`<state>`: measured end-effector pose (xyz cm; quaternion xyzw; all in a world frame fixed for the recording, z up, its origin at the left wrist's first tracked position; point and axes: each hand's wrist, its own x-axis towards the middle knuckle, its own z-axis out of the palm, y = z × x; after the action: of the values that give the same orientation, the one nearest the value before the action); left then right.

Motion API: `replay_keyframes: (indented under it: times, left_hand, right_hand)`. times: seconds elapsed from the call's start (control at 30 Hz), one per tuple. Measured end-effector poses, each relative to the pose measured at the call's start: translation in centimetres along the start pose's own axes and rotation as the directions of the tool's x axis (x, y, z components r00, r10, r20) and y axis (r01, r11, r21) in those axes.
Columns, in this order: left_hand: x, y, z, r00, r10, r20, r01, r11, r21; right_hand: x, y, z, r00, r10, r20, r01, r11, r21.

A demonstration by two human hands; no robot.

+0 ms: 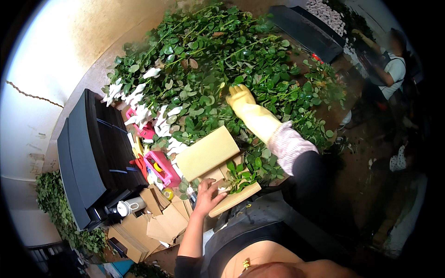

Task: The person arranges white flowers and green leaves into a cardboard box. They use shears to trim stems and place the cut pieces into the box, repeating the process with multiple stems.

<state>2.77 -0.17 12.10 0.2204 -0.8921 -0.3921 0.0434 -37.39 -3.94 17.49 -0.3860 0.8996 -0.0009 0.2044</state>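
My right hand (242, 98), in a yellow rubber glove with a checked sleeve, reaches over a big heap of leafy green stems (204, 60). Its fingers are stretched out and touch the leaves, with no stem visibly held. My left hand (208, 197) is bare, its fingers spread beside a strip of corrugated cardboard (235, 199) close to my body. A small leafy bunch (242, 178) lies against that strip, to the right of my left fingers. Just beyond stands a larger tan corrugated board (207, 153), tilted.
White-wrapped flower heads (162, 121) lie at the heap's left, near a pink tape dispenser (163, 170). A dark rack (88, 153), a white-lidded bottle (131, 206) and cardboard pieces (168, 222) stand left. A dark panel (306, 32) and another person (394, 72) are at far right.
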Motion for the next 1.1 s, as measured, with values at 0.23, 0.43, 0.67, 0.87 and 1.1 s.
replay_keyframes:
  times: [0.23, 0.43, 0.67, 0.87, 1.1]
  left_hand:
    - [0.0, -0.7, 0.0, 0.995, 0.035, 0.098, -0.036, 0.999, 0.003]
    - [-0.2, -0.7, -0.6, 0.992, 0.068, 0.111, -0.066, 0.998, -0.018]
    - [-1.0, -0.9, 0.4, 0.985, -0.169, -0.028, 0.161, 0.969, -0.186]
    - [-0.7, -1.5, 0.8, 1.0, 0.016, -0.011, -0.017, 0.991, -0.133]
    - [-0.1, -1.1, 0.0, 0.997, 0.069, 0.026, -0.065, 0.99, -0.125]
  right_hand:
    - [-3.0, 1.7, -4.5, 0.952, -0.194, 0.239, 0.234, 0.96, -0.155]
    - [-13.3, 9.4, -9.9, 0.395, -0.531, -0.75, 0.699, 0.703, -0.129]
    - [-16.6, 16.5, 3.1, 0.942, -0.1, 0.321, -0.248, 0.44, 0.863]
    - [-17.9, 15.0, 3.5, 0.897, -0.253, 0.363, 0.363, 0.89, -0.276]
    - [-6.9, 2.2, 2.4, 0.925, -0.343, -0.166, 0.38, 0.861, 0.337]
